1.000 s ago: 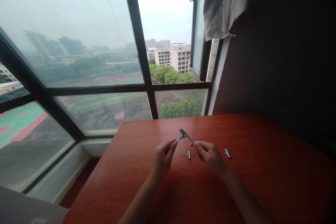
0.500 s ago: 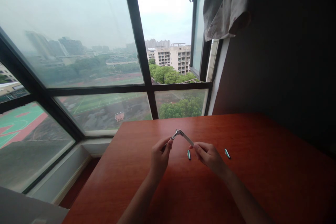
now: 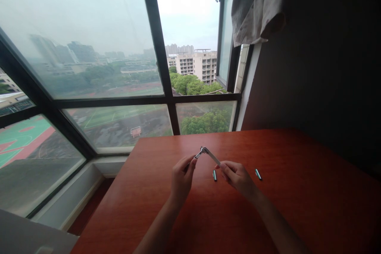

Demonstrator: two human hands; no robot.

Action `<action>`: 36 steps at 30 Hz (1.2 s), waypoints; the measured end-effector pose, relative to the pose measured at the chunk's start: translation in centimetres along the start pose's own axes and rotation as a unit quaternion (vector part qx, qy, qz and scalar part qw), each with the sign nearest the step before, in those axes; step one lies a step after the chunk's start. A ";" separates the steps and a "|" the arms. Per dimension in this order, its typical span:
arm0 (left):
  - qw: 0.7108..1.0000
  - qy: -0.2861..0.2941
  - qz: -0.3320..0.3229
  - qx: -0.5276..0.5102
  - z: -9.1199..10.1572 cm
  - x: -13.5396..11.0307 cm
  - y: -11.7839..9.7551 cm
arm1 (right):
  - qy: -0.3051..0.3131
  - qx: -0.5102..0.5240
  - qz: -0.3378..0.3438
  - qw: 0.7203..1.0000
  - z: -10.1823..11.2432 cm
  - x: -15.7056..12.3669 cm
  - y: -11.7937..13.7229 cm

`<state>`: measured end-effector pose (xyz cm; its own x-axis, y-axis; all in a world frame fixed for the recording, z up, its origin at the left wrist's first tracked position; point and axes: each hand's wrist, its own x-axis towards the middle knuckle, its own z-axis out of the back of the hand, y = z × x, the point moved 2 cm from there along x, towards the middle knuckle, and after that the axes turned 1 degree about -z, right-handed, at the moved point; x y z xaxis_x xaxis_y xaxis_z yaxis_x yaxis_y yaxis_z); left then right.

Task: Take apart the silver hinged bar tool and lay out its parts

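Note:
Both my hands are raised over the red-brown wooden table [image 3: 166, 143]. Between them is a slim silver piece [image 3: 212, 157], bent or joined at a peak like an upside-down V; whether it is one hinged piece or two touching pieces, I cannot tell. My left hand [image 3: 182, 174] pinches its shorter left arm between thumb and fingers. The flat, longer right arm has its lower end gripped by my right hand [image 3: 236, 176]. Just left of the right fingers lies a small teal-and-black strip [image 3: 214, 175] on the table. A similar small strip [image 3: 258, 174] rests farther right.
Beyond the table's back edge stand dark-framed windows [image 3: 168, 101], with one pane [image 3: 226, 27] swung outward. Grey cloth [image 3: 253, 12] hangs at the upper right beside a dark wall [image 3: 312, 67]. A low white ledge [image 3: 110, 166] runs along the left.
Hardly anything differs. The view has shifted very slightly; both hands keep the same grip on the silver piece, and the two strips stay where they were.

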<state>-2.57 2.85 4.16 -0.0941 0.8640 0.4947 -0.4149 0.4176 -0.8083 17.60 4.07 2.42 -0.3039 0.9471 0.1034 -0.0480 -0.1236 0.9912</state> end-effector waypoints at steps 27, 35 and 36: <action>1.000 -0.005 0.006 0.000 0.1 0.0 0.0 | -0.013 -0.032 0.022 0.999 0.1 0.1 -0.2; 1.000 0.004 0.016 -0.003 0.1 0.1 0.5 | -0.021 -0.072 0.042 0.996 0.3 0.2 -0.4; 1.000 0.018 0.012 -0.002 -0.1 0.1 0.5 | -0.028 -0.080 0.045 0.995 0.4 0.2 -0.5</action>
<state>-2.73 3.15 3.81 -0.0720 0.8832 0.4634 -0.4100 0.3974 -0.8210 17.97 4.42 1.98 -0.2613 0.9443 0.1999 -0.1761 -0.2503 0.9520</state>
